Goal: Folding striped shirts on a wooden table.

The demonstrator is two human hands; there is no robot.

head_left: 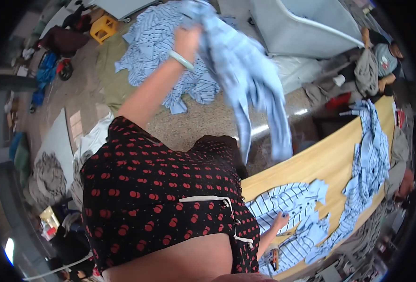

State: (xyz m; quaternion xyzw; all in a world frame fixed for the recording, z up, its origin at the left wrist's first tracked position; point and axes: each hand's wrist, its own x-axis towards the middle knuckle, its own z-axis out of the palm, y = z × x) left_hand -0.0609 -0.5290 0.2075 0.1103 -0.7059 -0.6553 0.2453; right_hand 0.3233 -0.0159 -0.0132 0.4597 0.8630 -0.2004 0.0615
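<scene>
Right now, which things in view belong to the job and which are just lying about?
Likely the job:
- blue garment in the left hand
- striped garment at the right hand
- striped pile
- wooden table

Seemingly lying about:
- yellow stool
- grey cloth heap

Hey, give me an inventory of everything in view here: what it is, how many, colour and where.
loose garment: one, light blue, blurred, hanging from the left hand
garment pile: one, blue with dark stripes, floor, top centre
olive cloth: one, olive, beside the pile
striped pieces: several, blue with dark stripes, on the table
table: one, pale wood, lower right
stool: one, yellow, upper left
large bin: one, pale grey, upper right
co-worker: one, grey top, far right
cloth heap: one, grey-brown, lower left
edge clutter: uncountable, mixed colours, around the rim
patterned top: one, black with red spots, worn
bangle: one, pale, left wrist
left hand: one, bare, upper centre
right hand: one, bare, at the striped pieces
</scene>
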